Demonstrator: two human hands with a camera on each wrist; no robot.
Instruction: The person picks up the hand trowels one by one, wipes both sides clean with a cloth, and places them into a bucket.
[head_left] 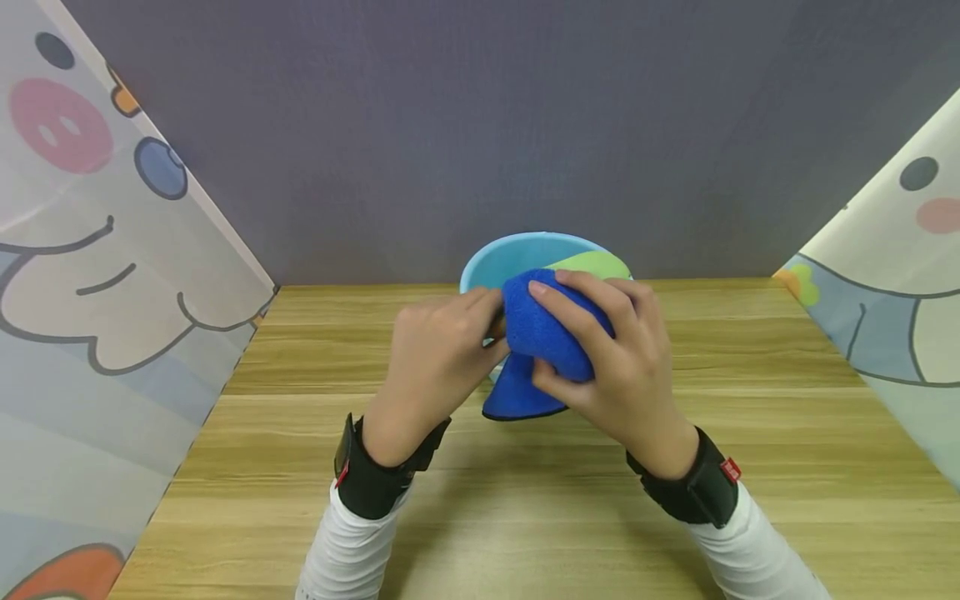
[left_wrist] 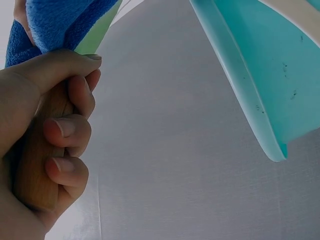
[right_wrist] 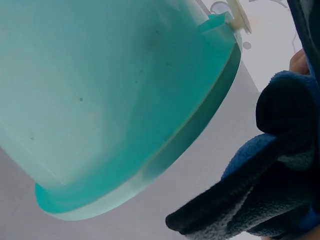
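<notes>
My left hand (head_left: 442,350) grips a rounded wooden handle (left_wrist: 37,162), its fingers curled around it. Beyond the handle, a light green flat piece (head_left: 600,264) shows past a blue towel (head_left: 543,329); the cloth hides the stretch in between, so I cannot tell what kind of tool it is. With my right hand (head_left: 622,358) I hold the towel bunched around it, thumb below and fingers over the top. A dark-edged corner of the cloth (right_wrist: 220,205) hangs down. Both hands are over the near side of a light blue bucket (head_left: 495,258).
The bucket stands on a wood-grain table (head_left: 300,467), near a grey wall (head_left: 450,125) at the back. Cartoon-printed panels (head_left: 112,292) border the left and right sides. A pale bucket handle (left_wrist: 295,17) shows in the left wrist view.
</notes>
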